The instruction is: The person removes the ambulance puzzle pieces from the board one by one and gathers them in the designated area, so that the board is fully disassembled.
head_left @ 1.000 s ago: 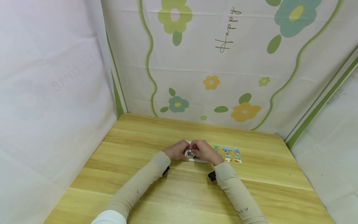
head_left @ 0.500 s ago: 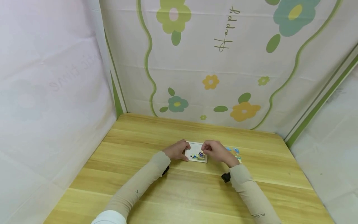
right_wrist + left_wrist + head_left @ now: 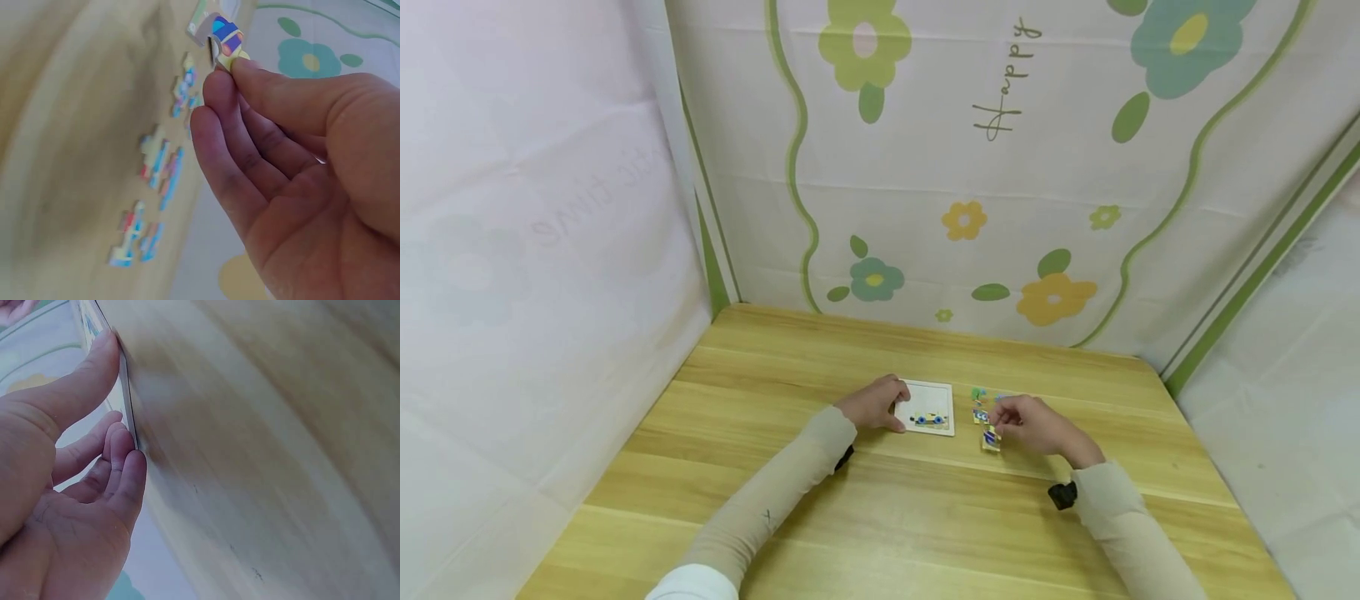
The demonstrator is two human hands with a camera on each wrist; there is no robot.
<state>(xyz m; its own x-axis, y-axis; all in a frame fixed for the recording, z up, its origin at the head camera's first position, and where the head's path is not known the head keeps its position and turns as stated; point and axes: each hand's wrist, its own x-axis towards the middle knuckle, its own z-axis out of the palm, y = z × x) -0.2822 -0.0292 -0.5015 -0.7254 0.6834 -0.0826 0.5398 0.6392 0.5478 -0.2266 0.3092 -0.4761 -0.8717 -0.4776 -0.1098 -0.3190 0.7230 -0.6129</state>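
Observation:
My left hand holds the left edge of a white puzzle tray, thumb near one corner and fingers further up the same side. In the left wrist view, the thumb and fingertips touch the tray's thin edge. Joined puzzle pieces with blue wheel shapes lie along the tray's near side. To the right of the tray, my right hand pinches a yellow puzzle piece with a blue and purple pattern between thumb and fingers, above the table.
Loose puzzle pieces lie right of the tray, among them a green one and a yellow-blue one. Several more pieces show in the right wrist view, partly hidden by the right hand in the head view. Printed cloth walls surround the wooden table.
My right hand has moved right, from over the tray to beside the loose pieces, carrying the pinched puzzle piece out of the tray. The left hand has stayed on the tray.

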